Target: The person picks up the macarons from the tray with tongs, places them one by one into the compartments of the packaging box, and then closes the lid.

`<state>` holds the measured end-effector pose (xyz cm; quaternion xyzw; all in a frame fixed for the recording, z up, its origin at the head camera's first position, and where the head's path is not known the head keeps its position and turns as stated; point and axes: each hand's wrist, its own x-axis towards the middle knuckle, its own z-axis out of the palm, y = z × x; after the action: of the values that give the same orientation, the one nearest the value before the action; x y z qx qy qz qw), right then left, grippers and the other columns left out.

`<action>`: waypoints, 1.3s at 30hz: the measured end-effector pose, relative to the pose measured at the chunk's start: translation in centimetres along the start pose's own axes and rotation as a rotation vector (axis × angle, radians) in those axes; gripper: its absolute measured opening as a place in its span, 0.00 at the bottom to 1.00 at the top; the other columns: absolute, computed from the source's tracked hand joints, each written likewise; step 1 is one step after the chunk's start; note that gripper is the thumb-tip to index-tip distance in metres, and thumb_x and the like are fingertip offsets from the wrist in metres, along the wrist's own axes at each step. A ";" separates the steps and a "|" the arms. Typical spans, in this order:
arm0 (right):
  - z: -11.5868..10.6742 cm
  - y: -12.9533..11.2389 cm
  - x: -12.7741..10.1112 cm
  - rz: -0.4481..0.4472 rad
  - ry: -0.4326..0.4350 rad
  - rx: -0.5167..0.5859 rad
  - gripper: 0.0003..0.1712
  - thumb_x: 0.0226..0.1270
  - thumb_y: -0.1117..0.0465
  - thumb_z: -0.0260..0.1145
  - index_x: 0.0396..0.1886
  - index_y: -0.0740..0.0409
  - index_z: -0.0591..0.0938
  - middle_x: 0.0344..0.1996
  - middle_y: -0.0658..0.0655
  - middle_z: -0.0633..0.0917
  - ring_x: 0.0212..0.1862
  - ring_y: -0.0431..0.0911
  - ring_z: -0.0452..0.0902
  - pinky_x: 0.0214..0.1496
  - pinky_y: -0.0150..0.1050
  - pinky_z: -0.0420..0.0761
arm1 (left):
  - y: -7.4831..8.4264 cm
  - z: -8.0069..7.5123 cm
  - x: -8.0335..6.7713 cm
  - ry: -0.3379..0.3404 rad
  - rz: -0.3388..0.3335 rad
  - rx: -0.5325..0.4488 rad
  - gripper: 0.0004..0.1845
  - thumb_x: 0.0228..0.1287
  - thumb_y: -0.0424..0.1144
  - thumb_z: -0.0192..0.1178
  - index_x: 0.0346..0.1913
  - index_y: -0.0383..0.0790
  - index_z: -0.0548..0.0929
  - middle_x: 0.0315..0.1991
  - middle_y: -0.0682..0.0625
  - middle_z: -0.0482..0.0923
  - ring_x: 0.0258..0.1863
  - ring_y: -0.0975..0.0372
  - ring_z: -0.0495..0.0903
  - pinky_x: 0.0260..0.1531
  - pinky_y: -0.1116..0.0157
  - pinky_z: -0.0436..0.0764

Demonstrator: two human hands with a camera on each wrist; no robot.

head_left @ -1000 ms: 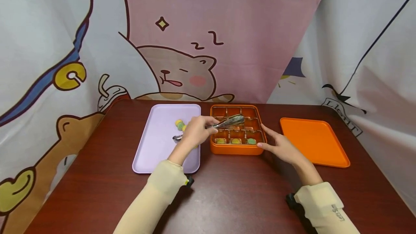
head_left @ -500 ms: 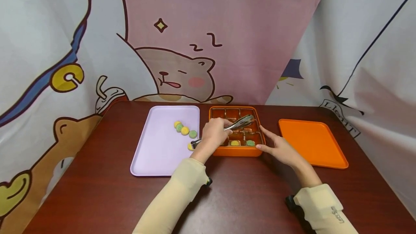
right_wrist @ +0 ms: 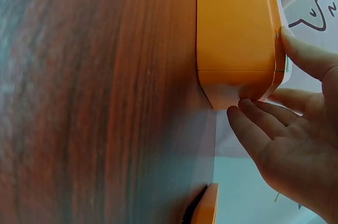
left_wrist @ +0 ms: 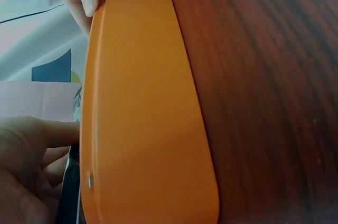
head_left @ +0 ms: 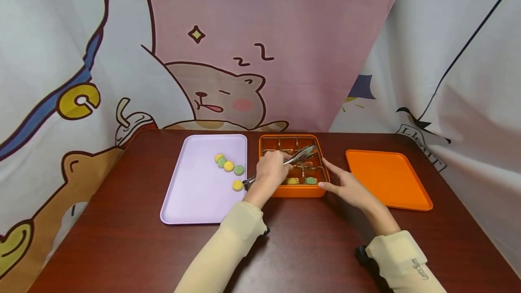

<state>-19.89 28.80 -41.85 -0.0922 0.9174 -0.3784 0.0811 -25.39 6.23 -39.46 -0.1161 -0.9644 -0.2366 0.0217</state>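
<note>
The left hand (head_left: pixel 270 171) grips metal tongs (head_left: pixel 299 155) slanting right over the orange box (head_left: pixel 299 190), tips above its cells, while the right hand (head_left: pixel 346 187), fingers straight, steadies the box's right side.

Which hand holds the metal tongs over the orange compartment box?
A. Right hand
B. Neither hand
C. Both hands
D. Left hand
D. The left hand grips the tongs over the box, while the right hand only rests straight fingers against the box's side.
</note>
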 end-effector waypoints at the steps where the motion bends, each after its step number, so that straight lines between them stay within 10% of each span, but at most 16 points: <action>1: 0.0 0.0 0.0 0.001 0.001 0.000 0.48 0.71 0.49 0.64 0.80 0.59 0.51 0.78 0.69 0.55 0.77 0.69 0.49 0.72 0.71 0.53 | 0.0 0.0 0.0 -0.002 0.001 -0.002 0.14 0.62 0.47 0.69 0.51 0.58 0.89 0.46 0.51 0.89 0.41 0.52 0.87 0.33 0.58 0.82; 39: 0.1 -0.3 0.1 -0.018 -0.009 -0.018 0.47 0.72 0.51 0.63 0.80 0.61 0.49 0.77 0.72 0.54 0.76 0.72 0.49 0.71 0.71 0.54 | -2.4 -3.7 -2.5 -0.069 0.055 -0.255 0.18 0.60 0.45 0.71 0.54 0.52 0.87 0.50 0.52 0.88 0.47 0.56 0.85 0.35 0.64 0.78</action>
<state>-19.88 28.46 -41.71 -0.1029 0.9196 -0.3704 0.0810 -23.55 1.94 -37.53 -0.1522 -0.9231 -0.3525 -0.0198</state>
